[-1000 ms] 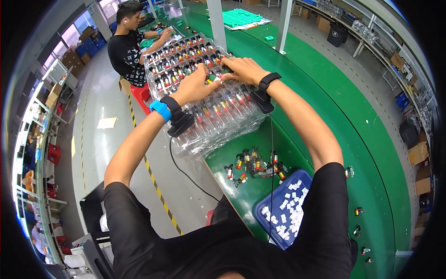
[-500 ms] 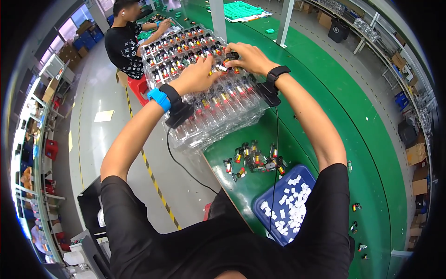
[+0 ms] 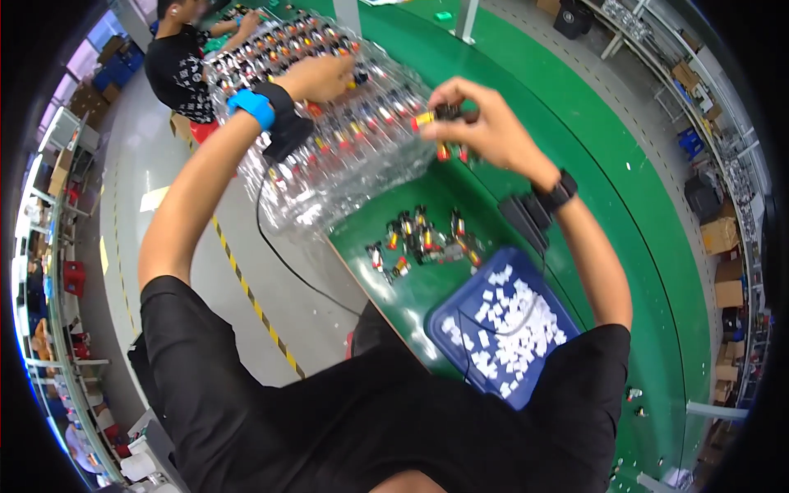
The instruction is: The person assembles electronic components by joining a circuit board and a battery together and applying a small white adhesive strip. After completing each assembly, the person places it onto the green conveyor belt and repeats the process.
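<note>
- The right hand (image 3: pixel 497 135) grasps a few small black, yellow and red assemblies (image 3: pixel 425 121) between thumb and fingers, raised just beside the right side of the clear plastic tray stack (image 3: pixel 362 185).
- The left hand (image 3: pixel 322 78) lies over the top tray with its fingers bent; whether it grips anything, I cannot tell.
- Rows of similar parts (image 3: pixel 271 49) fill that tray's pockets.
- Nearer the body, a loose pile of such pieces (image 3: pixel 426 234) lies on the green table (image 3: pixel 514 218).
- Just beside it, a blue tray (image 3: pixel 445 314) holds scattered white pieces (image 3: pixel 526 316).
- A co-worker (image 3: pixel 177 74) sits beyond the stack, at the upper left.
</note>
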Demonstrator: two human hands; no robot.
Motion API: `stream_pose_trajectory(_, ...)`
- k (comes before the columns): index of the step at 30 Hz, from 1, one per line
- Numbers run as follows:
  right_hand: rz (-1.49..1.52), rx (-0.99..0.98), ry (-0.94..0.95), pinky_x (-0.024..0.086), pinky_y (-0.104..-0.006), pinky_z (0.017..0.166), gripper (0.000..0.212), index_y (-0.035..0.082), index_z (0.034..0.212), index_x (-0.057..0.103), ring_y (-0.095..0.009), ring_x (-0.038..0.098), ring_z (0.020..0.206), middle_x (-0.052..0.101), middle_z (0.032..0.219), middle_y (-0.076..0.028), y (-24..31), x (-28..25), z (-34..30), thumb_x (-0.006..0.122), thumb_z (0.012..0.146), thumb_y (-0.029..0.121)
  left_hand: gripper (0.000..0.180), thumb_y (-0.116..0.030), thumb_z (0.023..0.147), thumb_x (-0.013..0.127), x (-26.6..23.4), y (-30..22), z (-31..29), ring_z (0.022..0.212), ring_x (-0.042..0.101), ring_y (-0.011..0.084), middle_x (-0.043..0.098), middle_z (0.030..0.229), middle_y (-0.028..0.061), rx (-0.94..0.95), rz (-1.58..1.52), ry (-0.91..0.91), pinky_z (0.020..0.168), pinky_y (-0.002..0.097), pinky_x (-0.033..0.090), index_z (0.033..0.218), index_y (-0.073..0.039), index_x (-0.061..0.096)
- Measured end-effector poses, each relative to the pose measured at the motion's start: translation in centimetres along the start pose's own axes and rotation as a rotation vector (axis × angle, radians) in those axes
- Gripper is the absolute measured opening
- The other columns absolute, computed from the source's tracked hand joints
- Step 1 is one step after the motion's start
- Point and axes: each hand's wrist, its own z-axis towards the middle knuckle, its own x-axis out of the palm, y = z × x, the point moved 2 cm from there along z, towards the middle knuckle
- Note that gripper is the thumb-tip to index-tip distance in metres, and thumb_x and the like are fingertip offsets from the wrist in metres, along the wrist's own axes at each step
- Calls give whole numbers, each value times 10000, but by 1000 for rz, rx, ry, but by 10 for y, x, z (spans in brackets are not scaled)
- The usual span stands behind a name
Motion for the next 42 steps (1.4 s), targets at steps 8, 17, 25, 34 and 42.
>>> stream_pose_trajectory(8, -85, 264, 92, 498, -310, 718, 377, 60, 1043, 652, -155, 603, 852, 615, 958, -43, -77, 69, -119, 851, 810, 280, 251, -272, 1049, 531, -38, 15, -25, 692, 614, 256, 601, 790, 126, 207, -146, -271, 634, 388, 477, 1065, -27, 584)
stream_pose_trajectory(17, -178, 172, -112, 490, -413, 843, 415, 61, 1146, 622, -310, 621, 972, 626, 1061, -126, -94, 89, -161, 810, 825, 245, 140, -141, 1027, 563, -88, -185, -171, 613, 633, 156, 622, 848, 95, 43, -458, -474, 577, 299, 479, 1090, -23, 604)
stream_pose_trajectory(25, -291, 121, -338, 488, -406, 830, 316, 58, 1089, 571, -309, 609, 952, 617, 996, -109, -16, 56, -265, 764, 872, 183, 118, -157, 998, 581, 61, -246, -127, 777, 651, 384, 609, 972, 161, -28, -652, -269, 670, 465, 503, 1034, -47, 603)
stream_pose_trajectory(34, -372, 550, -385, 489, -312, 682, 297, 53, 888, 450, -182, 552, 764, 537, 825, -44, -19, -28, -386, 728, 921, 150, 260, -244, 1005, 587, 126, -235, -81, 973, 643, 377, 654, 1087, 160, 125, -461, -298, 796, 451, 508, 1170, -47, 626)
stream_pose_trajectory(42, -76, 1017, -647, 580, -298, 578, 462, 21, 1172, 598, -130, 653, 849, 662, 1046, -69, -195, -159, -369, 693, 950, 415, 275, -115, 960, 649, 61, -321, -109, 903, 665, 202, 696, 1018, 111, 139, -962, -104, 785, 319, 524, 1220, -27, 640)
